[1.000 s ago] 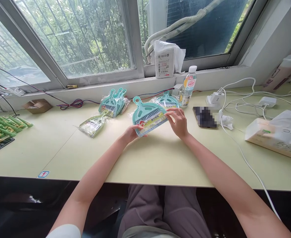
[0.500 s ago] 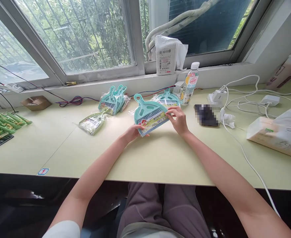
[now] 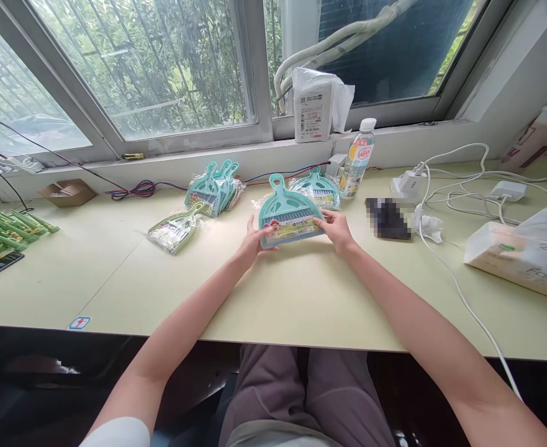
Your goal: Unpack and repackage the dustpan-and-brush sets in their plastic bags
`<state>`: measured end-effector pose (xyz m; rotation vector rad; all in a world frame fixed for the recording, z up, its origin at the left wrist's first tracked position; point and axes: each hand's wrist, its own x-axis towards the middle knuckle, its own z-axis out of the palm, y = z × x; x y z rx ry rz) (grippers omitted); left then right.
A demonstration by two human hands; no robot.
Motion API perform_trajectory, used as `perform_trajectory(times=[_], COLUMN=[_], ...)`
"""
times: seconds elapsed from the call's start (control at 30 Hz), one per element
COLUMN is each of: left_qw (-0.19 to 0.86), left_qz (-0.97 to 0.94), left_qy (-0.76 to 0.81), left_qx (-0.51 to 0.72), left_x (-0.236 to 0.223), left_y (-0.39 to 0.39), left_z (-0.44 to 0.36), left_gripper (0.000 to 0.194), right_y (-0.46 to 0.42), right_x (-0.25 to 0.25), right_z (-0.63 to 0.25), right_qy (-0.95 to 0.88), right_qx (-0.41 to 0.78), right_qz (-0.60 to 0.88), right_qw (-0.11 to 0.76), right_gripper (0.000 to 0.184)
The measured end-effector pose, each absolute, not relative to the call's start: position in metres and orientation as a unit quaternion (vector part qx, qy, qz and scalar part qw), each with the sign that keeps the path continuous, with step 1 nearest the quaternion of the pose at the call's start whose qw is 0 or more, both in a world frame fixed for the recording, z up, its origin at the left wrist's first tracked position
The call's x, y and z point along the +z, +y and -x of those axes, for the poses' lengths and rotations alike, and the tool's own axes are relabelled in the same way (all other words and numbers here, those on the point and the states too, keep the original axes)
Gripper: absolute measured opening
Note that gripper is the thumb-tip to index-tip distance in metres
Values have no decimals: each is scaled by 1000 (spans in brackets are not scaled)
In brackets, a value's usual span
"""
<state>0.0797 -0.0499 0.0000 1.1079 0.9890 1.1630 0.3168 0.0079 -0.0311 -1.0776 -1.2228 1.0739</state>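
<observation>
held dustpan set [image 3: 289, 214] between left hand [image 3: 252, 242] and right hand [image 3: 338, 230], over table [image 3: 273, 298]. rear dustpan set [image 3: 320, 194] just behind; bottle [image 3: 359, 162] at its right. wrapped packet [image 3: 313, 115] on sill [image 3: 171, 161], behind both. left: dustpan cluster [image 3: 212, 191], single set [image 3: 174, 231] before it; farther left, box [image 3: 75, 196]. right of right hand: phone [image 3: 392, 218], then tissue pack [image 3: 515, 251].

We view a pale yellow-green counter [image 3: 264, 298] with a small square sticker [image 3: 80, 323] near its front edge. From left to right we note green stalk-like pieces [image 3: 15, 228], an open brown carton [image 3: 71, 197], an olive-green wrapped dustpan set [image 3: 175, 230], clustered turquoise sets [image 3: 212, 191], a single turquoise set [image 3: 317, 181] just beside a bottle [image 3: 357, 160], a dark phone [image 3: 389, 218], a white charger [image 3: 410, 184], a crumpled tissue [image 3: 430, 226] and a tissue pack [image 3: 524, 254].
</observation>
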Motion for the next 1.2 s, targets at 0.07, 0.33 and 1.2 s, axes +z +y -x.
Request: perform_trajectory(times=[0.07, 0.33, 1.2], left_qw=[538, 301, 126], left_qz=[-507, -673, -665], left_qy=[422, 470, 606], left_qx=[525, 485, 418], left_x=[4, -1, -8], left_y=[-48, -48, -32], left_z=[-78, -76, -58], left_gripper=[89, 31, 51], right_y=[8, -1, 6], right_x=[-34, -37, -31], right_z=[-316, -307, -318], right_qy=[-461, -463, -560], right_qx=[443, 442, 380], right_qz=[502, 496, 534], right_qw=[582, 587, 507], right_gripper=[57, 45, 59])
